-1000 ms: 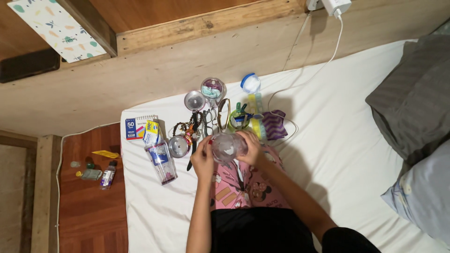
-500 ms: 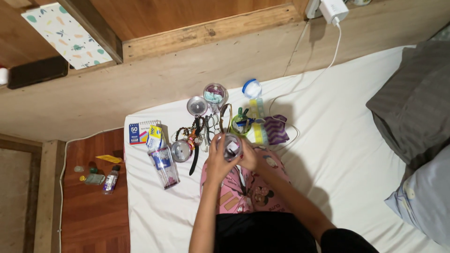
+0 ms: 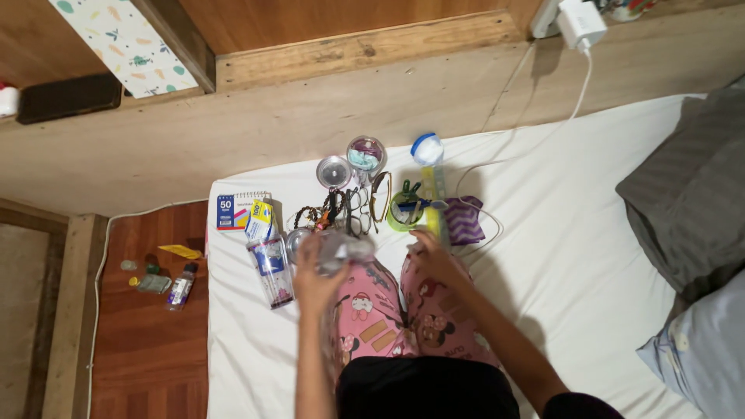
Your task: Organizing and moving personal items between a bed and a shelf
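Looking down at the bed, the left hand (image 3: 314, 271) is wrapped around a clear plastic jar (image 3: 341, 250), fingers closed on it, but the whole thing is motion-blurred so I can't make out what's inside or whether a lid is on. The jar sits over the left knee of the pink patterned pyjama pants (image 3: 388, 310), just in front of the tangle of bracelets and eyeglasses (image 3: 341, 211).

The right hand (image 3: 431, 256) is off the jar, fingers loosely spread and holding nothing, right by the lower end of the yellow ruler (image 3: 436, 203) and the purple zigzag pouch (image 3: 464, 219). The green cup of pens (image 3: 405, 211) is just above it.

Half a second ago both hands were cupped around that jar in the middle of the lap; now only the left has it and it has swung over to the left, partly covering the round metal lid (image 3: 295, 242). The clear tumbler (image 3: 272, 271) and small notepad (image 3: 233, 212) haven't moved. The person's body is cut off at the bottom edge.
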